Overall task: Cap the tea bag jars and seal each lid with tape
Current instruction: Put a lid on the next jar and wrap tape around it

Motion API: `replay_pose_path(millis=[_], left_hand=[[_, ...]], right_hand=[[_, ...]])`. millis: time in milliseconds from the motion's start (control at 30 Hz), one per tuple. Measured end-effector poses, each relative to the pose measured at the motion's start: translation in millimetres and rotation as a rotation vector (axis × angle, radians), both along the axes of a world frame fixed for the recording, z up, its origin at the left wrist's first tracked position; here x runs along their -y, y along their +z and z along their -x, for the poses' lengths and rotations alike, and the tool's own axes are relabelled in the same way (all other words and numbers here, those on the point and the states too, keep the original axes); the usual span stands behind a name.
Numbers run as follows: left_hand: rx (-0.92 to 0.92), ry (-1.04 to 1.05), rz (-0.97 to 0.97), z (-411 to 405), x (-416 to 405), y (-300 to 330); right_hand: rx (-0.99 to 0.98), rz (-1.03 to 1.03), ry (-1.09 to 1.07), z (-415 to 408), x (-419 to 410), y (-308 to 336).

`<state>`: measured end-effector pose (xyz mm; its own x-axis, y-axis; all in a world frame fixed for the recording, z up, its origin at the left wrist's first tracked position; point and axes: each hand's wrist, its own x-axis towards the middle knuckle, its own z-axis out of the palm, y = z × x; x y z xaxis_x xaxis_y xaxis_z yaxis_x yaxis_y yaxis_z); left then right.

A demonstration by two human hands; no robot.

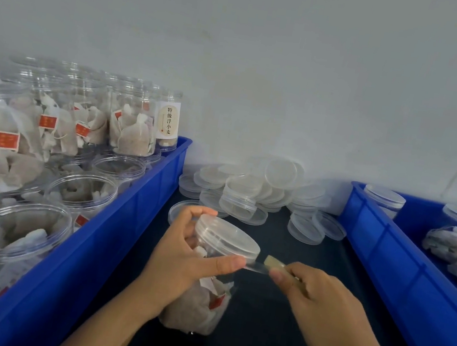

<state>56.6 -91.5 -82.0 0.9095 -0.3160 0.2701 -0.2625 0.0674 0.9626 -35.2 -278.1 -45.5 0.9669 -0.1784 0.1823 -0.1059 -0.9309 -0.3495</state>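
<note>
Dark tabletop (271,329); capped jar (204,282) tilted, lid (227,237) upper-right.

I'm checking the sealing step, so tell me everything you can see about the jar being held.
The jar is clear plastic, round, packed with pale tea bags bearing red tags. A clear lid sits on top. It stands tilted on the dark table. The left hand grips it near the top, thumb pressing a strip of clear tape below the lid's rim; the right hand pulls that tape sideways.
</note>
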Motion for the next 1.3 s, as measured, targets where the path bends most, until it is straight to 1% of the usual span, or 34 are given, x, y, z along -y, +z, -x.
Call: replay_pose_path(millis=[167,333,533,700,833,933,1033,1100,1167,1300], left_hand=[[-0.035,-0.124,0.070,-2,0,-2],[-0.049,-0.182,0.098,-4,-2,-2],[-0.059,-0.251,0.097,-3,-4,-1],[-0.124,-0.324,0.088,-3,-5,-3],[-0.118,-0.347,0.041,-3,-5,-3],[-0.092,-0.315,0.024,-1,-4,0],[-0.036,-0.191,0.005,6,3,1],[0.065,-0.065,-0.039,10,9,1],[0.150,0.033,-0.106,13,13,-1],[0.175,0.110,-0.182,14,15,-3]], right_hand=[[0.012,-0.045,0.009,-1,0,-1],[-0.003,-0.167,0.049,0,-4,-2],[0.023,-0.219,0.130,1,-6,-5],[0.042,-0.270,0.184,0,-2,-8],[0.027,-0.293,0.228,-4,0,-10],[0.054,-0.328,0.202,-6,-2,-12],[0.103,-0.321,0.118,-4,-8,-16],[0.177,-0.274,0.050,-3,-17,-20],[0.233,-0.185,0.028,-4,-26,-24],[0.287,-0.065,0.036,-2,-34,-28]])
